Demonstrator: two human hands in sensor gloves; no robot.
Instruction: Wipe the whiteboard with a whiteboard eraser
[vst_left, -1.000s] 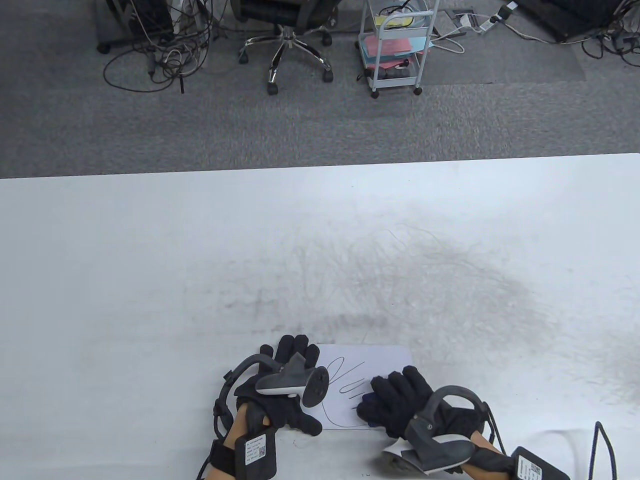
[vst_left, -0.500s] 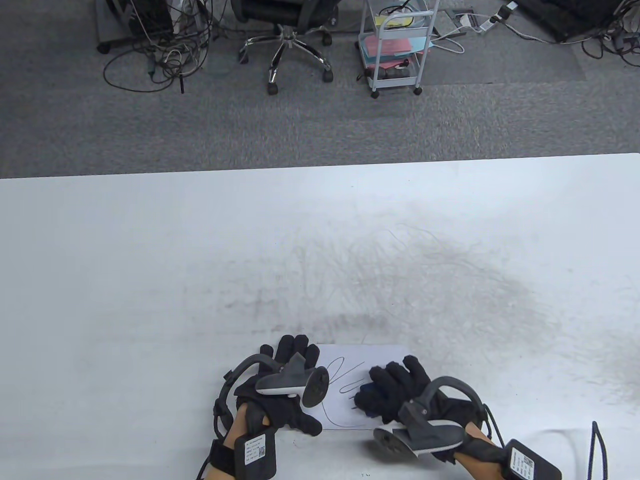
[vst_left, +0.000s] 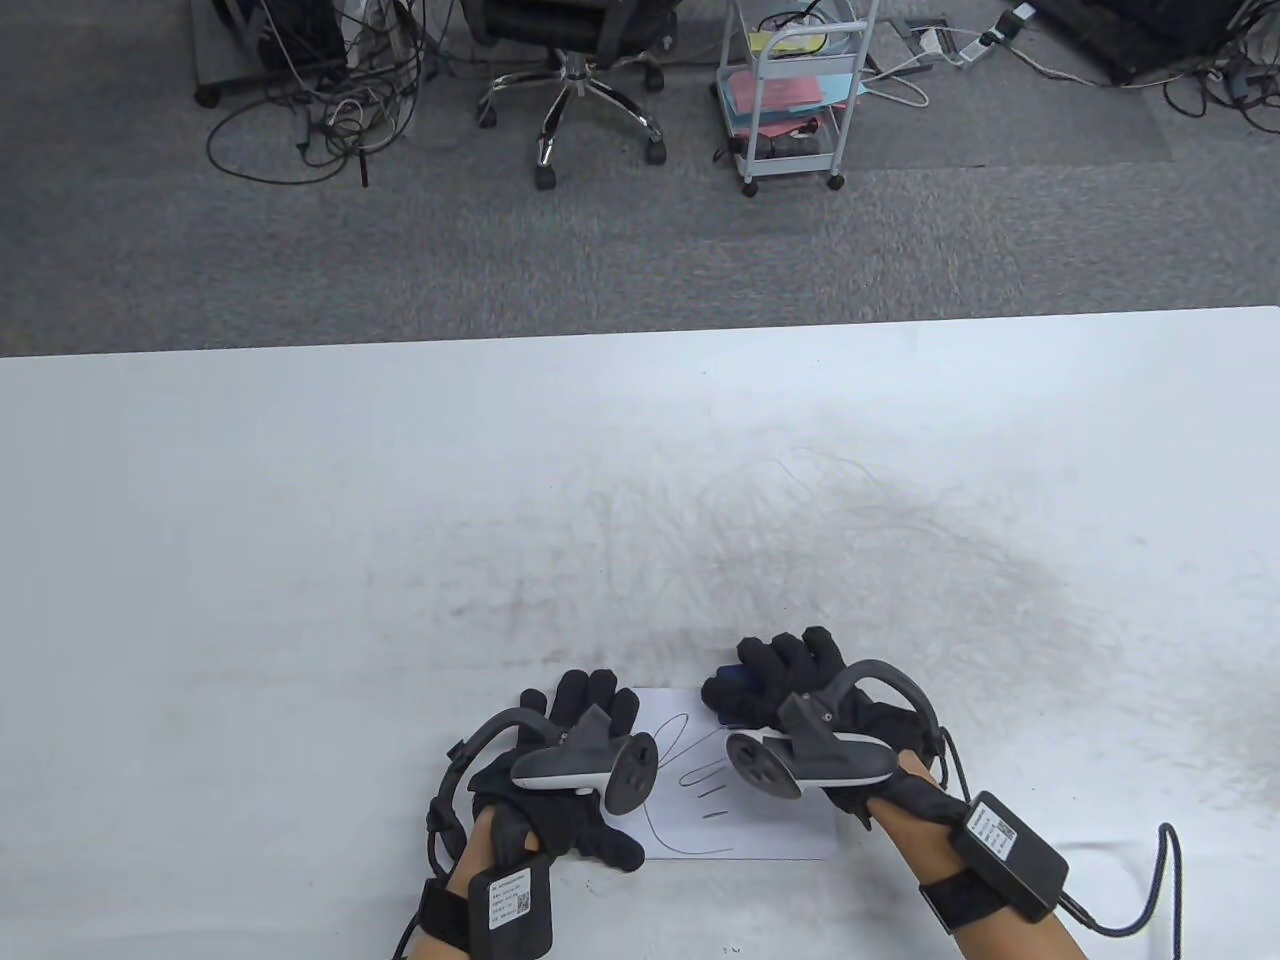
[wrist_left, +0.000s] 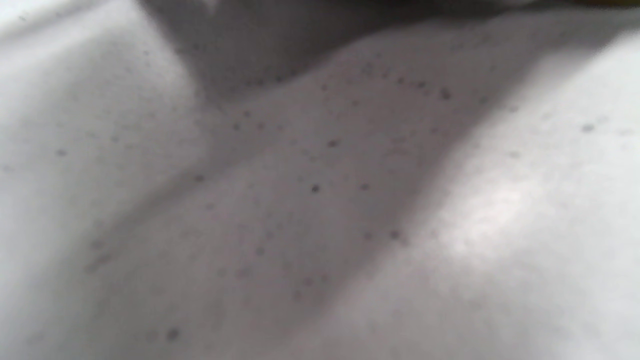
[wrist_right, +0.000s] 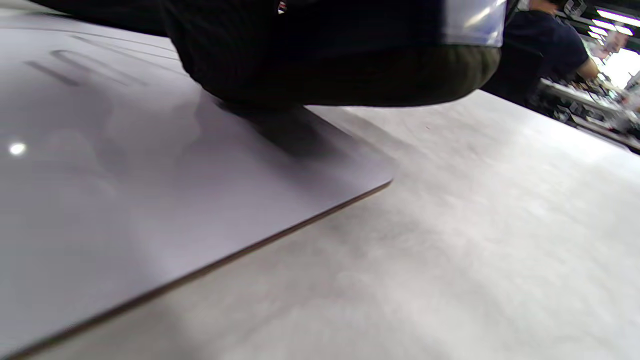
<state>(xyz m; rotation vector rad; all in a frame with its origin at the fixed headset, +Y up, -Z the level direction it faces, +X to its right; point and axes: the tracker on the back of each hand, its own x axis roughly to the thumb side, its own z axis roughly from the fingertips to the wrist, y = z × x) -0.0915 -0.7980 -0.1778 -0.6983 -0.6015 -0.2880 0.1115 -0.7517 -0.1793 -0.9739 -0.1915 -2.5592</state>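
A small whiteboard (vst_left: 775, 838) lies flat near the table's front edge, with black pen lines (vst_left: 702, 776) on its left half. My left hand (vst_left: 585, 702) rests on the board's left edge, fingers stretched out flat. My right hand (vst_left: 775, 662) grips a dark blue eraser (vst_left: 731, 679) and presses it down at the board's far edge, right of centre. In the right wrist view the eraser's dark underside (wrist_right: 350, 75) sits on the board (wrist_right: 150, 200) near its rounded corner. The left wrist view shows only blurred, speckled table surface.
The white table (vst_left: 300, 520) carries grey smudges and faint scribbles (vst_left: 850, 540) beyond the board. A cable (vst_left: 1165, 880) runs from my right wrist pack near the front edge. An office chair (vst_left: 575, 75) and a cart (vst_left: 795, 95) stand on the floor beyond the table.
My right hand has slid with the eraser from the board's near right part to its far edge. Some lines on the right half are gone. The left hand has not moved.
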